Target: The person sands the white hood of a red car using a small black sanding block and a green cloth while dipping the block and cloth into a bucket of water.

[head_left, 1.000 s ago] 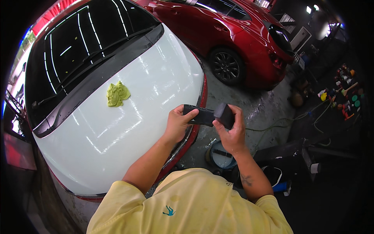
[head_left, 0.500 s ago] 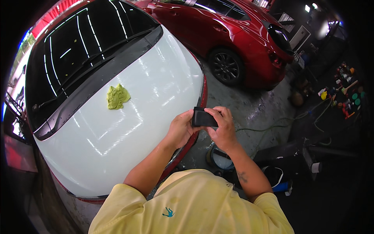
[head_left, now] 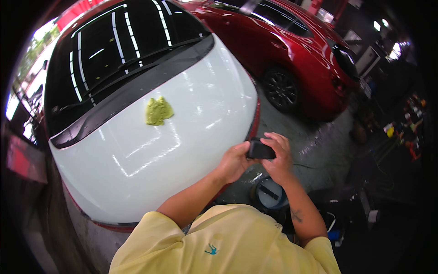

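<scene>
A black, round-cornered block (head_left: 262, 151) hangs beside a white hood (head_left: 200, 141), pinched in the grip of the left hand (head_left: 235, 163) and right hand (head_left: 280, 160), forearms (head_left: 196, 195) stretched forward, the right's fingers (head_left: 279, 142) arched over its top.

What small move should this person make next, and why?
Perhaps ease the black block a little left, over the white hood: the left hand and right hand both hold it, and in this view it sits just right of the hood's edge.
</scene>
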Demonstrator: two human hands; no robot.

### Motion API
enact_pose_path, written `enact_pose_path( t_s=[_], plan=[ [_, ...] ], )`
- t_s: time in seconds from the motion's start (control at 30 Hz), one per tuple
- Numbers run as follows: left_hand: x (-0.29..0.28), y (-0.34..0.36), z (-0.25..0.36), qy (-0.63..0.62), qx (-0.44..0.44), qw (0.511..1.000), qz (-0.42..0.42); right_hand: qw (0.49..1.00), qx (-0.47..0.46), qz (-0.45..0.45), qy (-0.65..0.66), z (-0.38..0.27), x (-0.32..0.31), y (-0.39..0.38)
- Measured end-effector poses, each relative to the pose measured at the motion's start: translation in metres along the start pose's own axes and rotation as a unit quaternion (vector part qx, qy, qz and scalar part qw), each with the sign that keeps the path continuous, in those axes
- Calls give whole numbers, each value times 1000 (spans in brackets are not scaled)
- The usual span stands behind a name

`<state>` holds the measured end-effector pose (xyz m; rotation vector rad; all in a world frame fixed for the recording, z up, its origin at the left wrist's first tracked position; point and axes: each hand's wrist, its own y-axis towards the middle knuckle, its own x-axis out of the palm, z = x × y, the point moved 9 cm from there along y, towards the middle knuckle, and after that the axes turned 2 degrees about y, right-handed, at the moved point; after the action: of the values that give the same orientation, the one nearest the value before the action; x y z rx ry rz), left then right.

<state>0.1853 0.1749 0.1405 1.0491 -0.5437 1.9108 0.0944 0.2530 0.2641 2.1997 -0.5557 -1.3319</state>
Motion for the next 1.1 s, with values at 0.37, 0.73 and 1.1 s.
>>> enact_pose_path(
  t_s=[0.37,0.73,1.1],
  plan=[
    [-14,-13,-7,329,-48,943,18,986,-62,-113,-105,-21,24,-34],
    [-55,-44,1,236,-122,964,7,967,-169,-193,-10,-25,67,-44],
    [-92,-82,14,219,-61,966,126,950,-204,-233,-42,-51,126,-49]
  ],
)
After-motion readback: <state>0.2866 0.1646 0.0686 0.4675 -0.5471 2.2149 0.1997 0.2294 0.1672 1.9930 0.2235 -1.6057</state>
